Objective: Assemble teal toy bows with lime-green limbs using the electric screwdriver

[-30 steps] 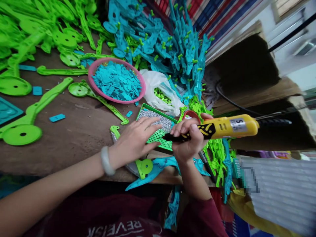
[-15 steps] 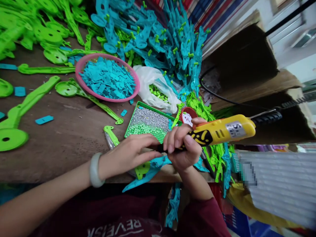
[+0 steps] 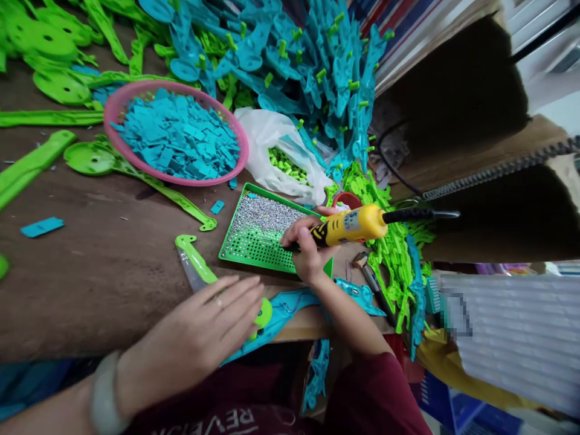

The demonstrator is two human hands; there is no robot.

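My right hand [image 3: 310, 248] is closed around a yellow and black electric screwdriver [image 3: 362, 223], above the green perforated tray [image 3: 276, 251] of small silver screws. The screwdriver's tip end lies at my fingers and is hard to make out. My left hand [image 3: 199, 332], a bangle on its wrist, is flat with fingers stretched out, over or on a green plastic part [image 3: 197, 257] with a clear piece along its side. A long blue plastic part [image 3: 290, 305] runs along the table edge beneath, partly hidden by my left hand and right forearm.
A pink basin [image 3: 244, 145] of blue tabs and a plastic bag [image 3: 258, 130] of green pegs stand behind the tray. A hammer [image 3: 374, 281] lies right of my forearm. Piles of green parts [image 3: 394, 266] and blue parts [image 3: 317, 78] surround this spot. A coiled cord [image 3: 498, 172] stretches past cardboard boxes [image 3: 453, 72].
My hands have separated: the left left the screwdriver's tip end and moved down-left over the green part. The right carried the screwdriver left and up over the tray. The view shifted slightly.
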